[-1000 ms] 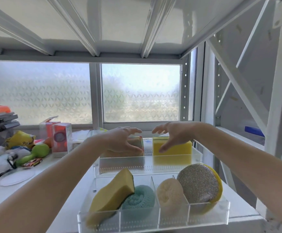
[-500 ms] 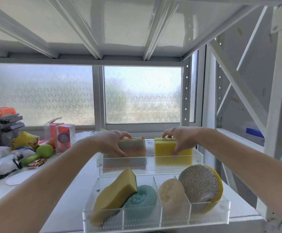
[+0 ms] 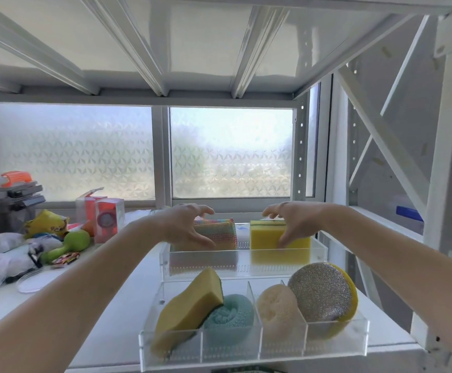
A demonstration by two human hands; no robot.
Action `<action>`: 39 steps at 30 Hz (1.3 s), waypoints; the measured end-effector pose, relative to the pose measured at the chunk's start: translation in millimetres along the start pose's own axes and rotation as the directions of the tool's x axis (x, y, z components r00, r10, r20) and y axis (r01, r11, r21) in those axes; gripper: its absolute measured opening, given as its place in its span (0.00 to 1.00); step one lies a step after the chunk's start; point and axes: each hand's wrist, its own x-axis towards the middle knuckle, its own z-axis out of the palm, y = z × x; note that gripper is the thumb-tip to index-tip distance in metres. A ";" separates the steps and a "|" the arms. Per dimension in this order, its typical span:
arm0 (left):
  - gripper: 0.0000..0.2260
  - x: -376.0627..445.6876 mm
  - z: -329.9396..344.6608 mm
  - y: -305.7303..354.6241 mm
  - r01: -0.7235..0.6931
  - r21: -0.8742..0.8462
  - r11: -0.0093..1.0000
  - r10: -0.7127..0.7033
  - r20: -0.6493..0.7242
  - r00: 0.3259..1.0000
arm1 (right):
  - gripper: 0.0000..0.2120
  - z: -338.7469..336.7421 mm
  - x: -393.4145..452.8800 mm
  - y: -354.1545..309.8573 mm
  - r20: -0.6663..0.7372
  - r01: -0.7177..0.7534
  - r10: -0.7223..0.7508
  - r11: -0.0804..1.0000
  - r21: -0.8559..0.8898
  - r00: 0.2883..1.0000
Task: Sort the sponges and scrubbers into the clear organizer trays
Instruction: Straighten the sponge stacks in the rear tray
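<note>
Two clear organizer trays sit on the white shelf. In the far tray [image 3: 246,255] a multicoloured woven sponge [image 3: 219,234] stands on the left and a yellow block sponge [image 3: 263,235] on the right. My left hand [image 3: 187,227] hovers over the woven sponge with fingers spread, thumb in front of it. My right hand [image 3: 292,220] arches over the yellow sponge, thumb against its front face, fingers lifted above its top. The near tray [image 3: 254,344] holds a wavy yellow sponge [image 3: 189,305], a teal scrubber [image 3: 230,316], a cream round sponge [image 3: 276,308] and a silver scrubber [image 3: 321,292].
Clutter lies at the left: a green toy [image 3: 68,242], red-and-clear boxes [image 3: 106,219], a stack of grey containers [image 3: 4,200] and a clear round lid [image 3: 33,278]. A shelf board hangs low overhead. A white rack upright [image 3: 448,184] stands close on the right.
Both hands came down onto the two sponges in the far tray half a second ago. Now their fingers have spread and lifted off the sponge tops.
</note>
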 end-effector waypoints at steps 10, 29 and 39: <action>0.31 -43.6 -0.6 36.1 -0.177 0.059 0.982 0.184 -0.162 0.969 | 0.33 -2.9 -54.3 -35.7 -0.155 0.187 -0.183 0.982 0.015 0.971; 0.23 -105.3 46.6 50.7 -0.255 -0.027 0.967 0.253 -0.052 0.966 | 0.22 45.7 -95.7 -36.0 0.070 0.175 -0.181 0.982 0.075 0.981; 0.40 -61.6 54.4 98.2 -0.185 0.410 0.893 0.116 0.188 0.975 | 0.19 28.0 -102.8 -3.5 0.049 -0.067 0.067 0.998 -0.012 0.997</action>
